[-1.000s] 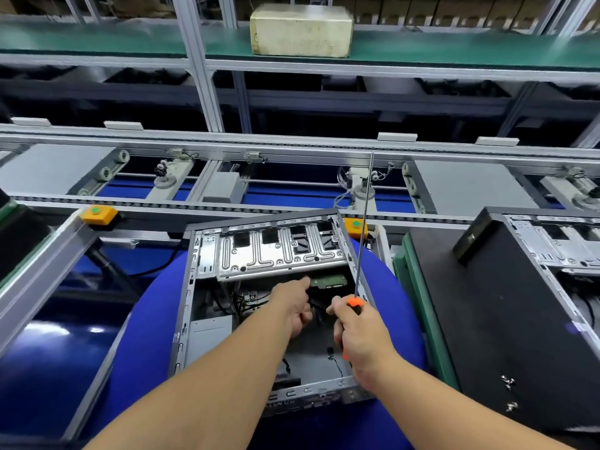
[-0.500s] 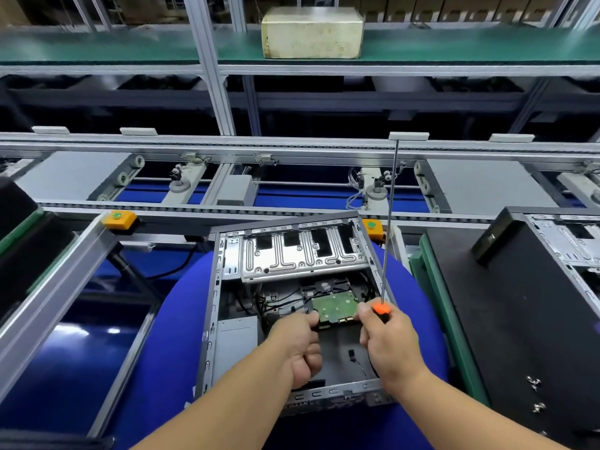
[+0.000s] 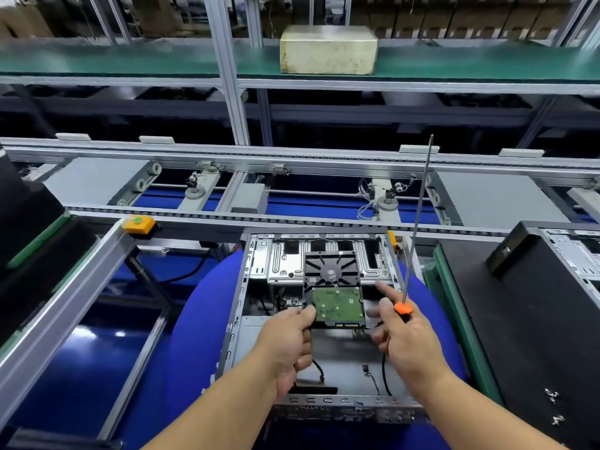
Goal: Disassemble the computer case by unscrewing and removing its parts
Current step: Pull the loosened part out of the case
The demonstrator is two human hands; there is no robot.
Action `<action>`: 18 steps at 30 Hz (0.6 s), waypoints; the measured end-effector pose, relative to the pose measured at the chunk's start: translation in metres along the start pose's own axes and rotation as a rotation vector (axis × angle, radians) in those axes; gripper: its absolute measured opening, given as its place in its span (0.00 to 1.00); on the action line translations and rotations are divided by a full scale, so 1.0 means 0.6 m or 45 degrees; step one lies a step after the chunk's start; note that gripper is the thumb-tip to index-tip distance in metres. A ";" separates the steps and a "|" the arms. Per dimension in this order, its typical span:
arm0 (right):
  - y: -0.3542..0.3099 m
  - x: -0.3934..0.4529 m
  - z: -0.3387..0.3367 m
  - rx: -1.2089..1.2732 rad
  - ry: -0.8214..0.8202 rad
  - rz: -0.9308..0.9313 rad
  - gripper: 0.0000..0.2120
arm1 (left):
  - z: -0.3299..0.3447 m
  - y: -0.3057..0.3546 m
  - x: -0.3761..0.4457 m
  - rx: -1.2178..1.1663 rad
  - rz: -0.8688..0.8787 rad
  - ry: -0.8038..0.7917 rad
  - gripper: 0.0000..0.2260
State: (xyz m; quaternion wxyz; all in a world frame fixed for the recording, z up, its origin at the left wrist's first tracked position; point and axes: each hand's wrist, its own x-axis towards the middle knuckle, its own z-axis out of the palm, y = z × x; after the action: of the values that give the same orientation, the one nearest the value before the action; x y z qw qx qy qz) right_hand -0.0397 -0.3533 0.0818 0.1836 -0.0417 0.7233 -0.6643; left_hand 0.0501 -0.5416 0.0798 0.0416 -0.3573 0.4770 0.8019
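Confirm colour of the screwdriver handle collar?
Orange, on the screwdriver in the right hand; head view.

— Where did the one view sit?
— On the person's head, facing forward and down, close over the open computer case point(image 3: 311, 319) (both forearms entered from the bottom edge).
— And farther off?
— The wide lens took in the conveyor rail point(image 3: 292, 157) beyond.

Box point(image 3: 328, 49): pale, on the green shelf point(image 3: 130, 61), well above and beyond the hands.
Conveyor point(image 3: 292, 193): grey rails and rollers, running across beyond the hands.
Orange button point(image 3: 138, 224): on a rail, far left of the hands.
Blue mat point(image 3: 198, 323): round, beneath the hands.
Black cabinet point(image 3: 519, 319): right of the hands.
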 end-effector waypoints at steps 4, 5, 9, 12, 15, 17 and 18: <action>-0.024 0.009 0.028 0.076 -0.180 0.037 0.16 | -0.012 0.007 -0.007 0.042 0.079 0.009 0.08; -0.027 0.010 0.034 0.040 -0.206 0.030 0.16 | -0.015 0.008 -0.009 0.042 0.095 0.009 0.08; -0.023 0.011 0.057 -0.102 -0.233 -0.057 0.18 | -0.050 0.025 -0.010 0.024 0.186 0.031 0.10; 0.001 0.004 0.060 -0.195 -0.176 -0.086 0.17 | -0.103 0.063 0.002 0.018 0.277 0.109 0.10; 0.021 -0.016 0.048 -0.262 -0.129 -0.072 0.20 | -0.171 0.108 0.021 -0.042 0.374 0.196 0.11; 0.030 -0.028 0.038 -0.340 -0.080 -0.101 0.16 | -0.223 0.132 0.039 -0.047 0.424 0.276 0.12; 0.032 -0.034 0.034 -0.371 -0.055 -0.119 0.14 | -0.248 0.139 0.050 -0.037 0.438 0.322 0.13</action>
State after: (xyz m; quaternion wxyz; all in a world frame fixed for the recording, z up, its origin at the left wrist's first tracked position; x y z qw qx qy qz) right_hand -0.0108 -0.3640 0.0661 0.1600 -0.1158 0.8052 -0.5591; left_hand 0.0732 -0.7133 0.0799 -0.1614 -0.3690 0.5208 0.7527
